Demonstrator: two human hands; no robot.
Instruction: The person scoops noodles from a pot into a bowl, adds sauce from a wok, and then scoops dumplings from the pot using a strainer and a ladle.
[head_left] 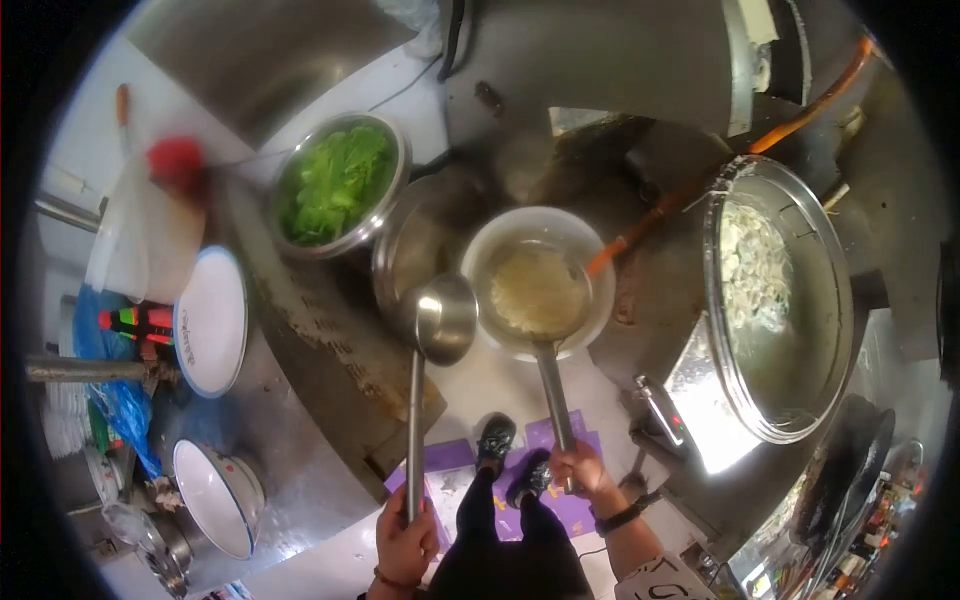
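My left hand [407,535] is closed around the long handle of a steel ladle [446,318]. The ladle's round bowl hangs between a steel pan [400,250] and a white tub [490,236]. My right hand [583,467] grips the flat metal handle of a long-handled scoop [553,390]. Its head sits inside the white tub and overlaps a pale, soft-looking mass of food [535,290] in cloudy liquid. A bamboo-like stick [640,228] slants in from the upper right and ends at the tub's rim.
Green leaves fill a steel bowl [402,190] at the upper left. A large steel pot [716,330] with pale food in liquid stands to the right. Two white enamel bowls [212,320] rest at left. Purple mats [450,458] lie under my feet.
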